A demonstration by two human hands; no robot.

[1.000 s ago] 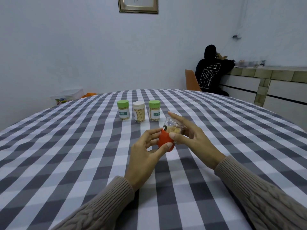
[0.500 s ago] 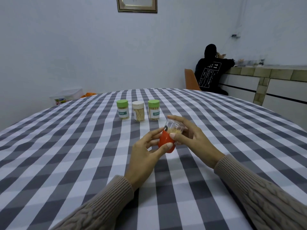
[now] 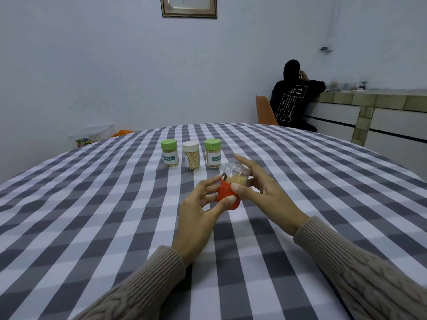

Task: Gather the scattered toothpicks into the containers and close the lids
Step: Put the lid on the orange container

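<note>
Grey-white checked tablecloth (image 3: pixel 92 227); 2 green lids (image 3: pixel 169 143); red-based container (image 3: pixel 227 195).

Three lidded toothpick jars (image 3: pixel 191 154) stood in a close row just behind the red-based container (image 3: pixel 230 188), narrow gaps between them. The checked tablecloth (image 3: pixel 92 215) lay bare to that container's left, right and near side, open for passage.

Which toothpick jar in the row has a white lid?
The middle jar of the three standing in a row. Its lid is white, while the left jar and the right jar both have green lids and labels.
</note>
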